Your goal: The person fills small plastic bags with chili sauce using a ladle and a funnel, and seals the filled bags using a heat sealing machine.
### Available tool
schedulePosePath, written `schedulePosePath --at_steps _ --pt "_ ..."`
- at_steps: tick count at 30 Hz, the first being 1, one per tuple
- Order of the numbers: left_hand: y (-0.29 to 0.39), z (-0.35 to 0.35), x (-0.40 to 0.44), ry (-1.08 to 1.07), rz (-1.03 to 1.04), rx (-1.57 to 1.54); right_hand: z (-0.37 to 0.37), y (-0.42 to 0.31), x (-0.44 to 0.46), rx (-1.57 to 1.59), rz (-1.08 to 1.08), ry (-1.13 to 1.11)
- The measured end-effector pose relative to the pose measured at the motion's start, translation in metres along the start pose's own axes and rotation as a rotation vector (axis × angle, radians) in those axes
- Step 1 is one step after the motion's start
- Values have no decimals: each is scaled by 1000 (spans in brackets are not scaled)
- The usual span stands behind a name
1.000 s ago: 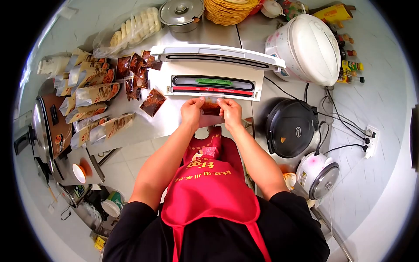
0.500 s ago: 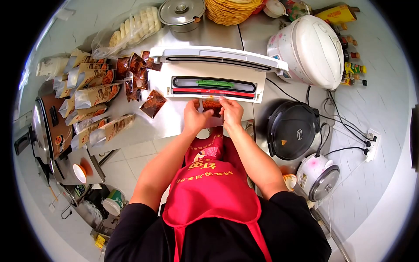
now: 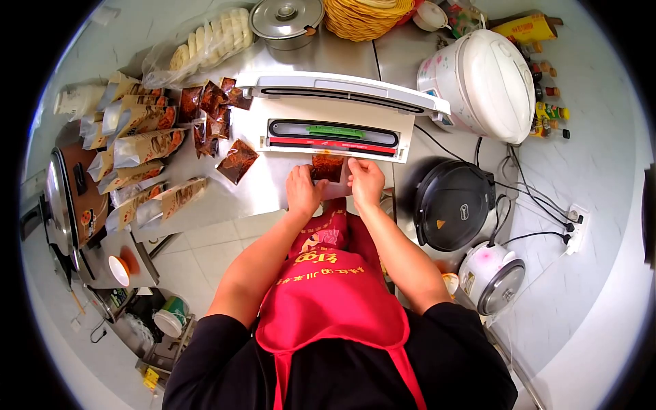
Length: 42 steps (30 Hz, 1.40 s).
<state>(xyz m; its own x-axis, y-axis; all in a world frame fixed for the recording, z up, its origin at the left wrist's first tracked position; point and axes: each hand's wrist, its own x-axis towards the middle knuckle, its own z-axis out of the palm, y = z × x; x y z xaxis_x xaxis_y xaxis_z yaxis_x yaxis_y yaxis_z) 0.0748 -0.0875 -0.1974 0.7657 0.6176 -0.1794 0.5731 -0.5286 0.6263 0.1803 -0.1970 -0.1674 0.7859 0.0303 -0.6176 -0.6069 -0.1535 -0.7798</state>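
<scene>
A clear pouch of dark red sauce lies flat at the front of a white vacuum sealer, its top edge against the red sealing strip. My left hand holds the pouch's left side, with the thumb over its lower left corner. At the right edge, the fingers of my right hand are pinched on the clear film. The sealer's lid is raised, showing a black gasket and a green bar inside. Another filled sauce pouch lies on the steel counter to the left.
Several sauce pouches are piled left of the sealer, beside rows of standing printed bags. A lidded pot and a wicker basket are behind. On the right are a large rice cooker, a black electric griddle and cables.
My left fingers have shifted left and lie along the pouch's side, uncovering more of it. My right hand has moved slightly right, toward the pouch's edge. The lid remains raised.
</scene>
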Motion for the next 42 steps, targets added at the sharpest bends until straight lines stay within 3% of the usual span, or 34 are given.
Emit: schedulePosePath --at_steps 1,3,4,6,8,10,14,16,19,23,24,28,30,32,42 --pt "0 0 0 -13 4 -5 -5 -1 0 -4 -2 1" --pt "0 0 0 -12 7 -5 -13 -3 2 -279 -392 -25" --pt "0 0 0 -18 8 -1 -15 -21 -2 -284 -393 -27" --pt "0 1 -1 -13 7 -3 -11 -89 -23 -476 -813 -146" --pt "0 2 -4 -12 7 -3 -6 -133 -13 -702 -1303 -105" --pt "-1 2 -3 19 31 -3 7 -183 -14 -918 -1505 -42" --pt "0 1 -4 11 25 -3 12 -208 26 -1135 -1607 -101" --pt "1 0 -4 9 16 -13 10 -216 34 -1217 -1394 -380" --pt "-1 2 -5 80 46 -40 4 -213 35 -1212 -1377 -482" --pt "0 0 -5 23 13 -25 -4 -190 26 -1107 -1397 -596" --pt "0 0 -4 23 10 -17 -7 -181 23 -1182 -1293 -653" --pt "0 0 -5 24 9 -8 -6 -135 28 -1219 -1307 -636" --pt "-1 0 -4 21 12 -11 -3 -116 34 -1275 -1475 -491" --pt "-2 1 -3 23 17 -11 -2 -102 37 -1319 -1440 -502" --pt "1 0 -3 10 -1 -4 3 -87 47 -1382 -1523 -438"
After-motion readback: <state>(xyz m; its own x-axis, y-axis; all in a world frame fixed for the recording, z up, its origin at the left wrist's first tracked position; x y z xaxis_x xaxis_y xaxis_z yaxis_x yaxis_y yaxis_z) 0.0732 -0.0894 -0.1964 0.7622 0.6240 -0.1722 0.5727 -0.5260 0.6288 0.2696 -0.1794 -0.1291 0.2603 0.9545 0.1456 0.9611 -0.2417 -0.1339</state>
